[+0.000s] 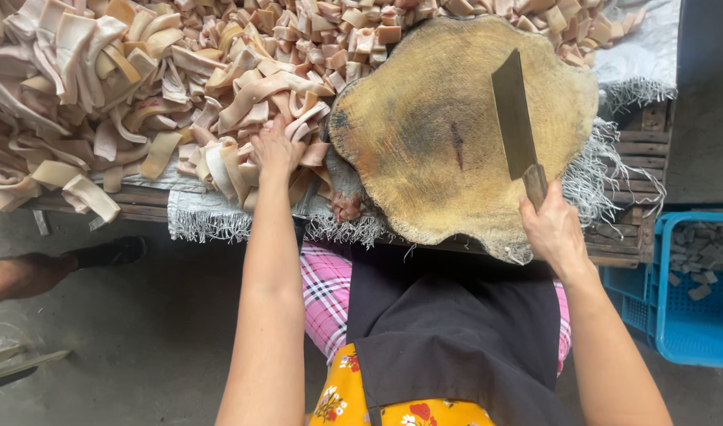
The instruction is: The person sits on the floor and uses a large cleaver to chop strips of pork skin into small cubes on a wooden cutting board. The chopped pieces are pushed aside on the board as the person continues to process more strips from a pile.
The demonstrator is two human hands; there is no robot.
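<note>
Some pale chunks (696, 256) in blue crate (696, 339)

At our right we see a blue plastic crate (704, 331) on the grey concrete floor (140, 331), holding small grey-looking chunks (696, 252) (what they are we cannot tell). A white woven cloth (614, 170) with a frayed fringe covers the slatted wooden worktop (637, 237). At our left, another person's leg in a black shoe (109, 252) rests on the floor.
</note>
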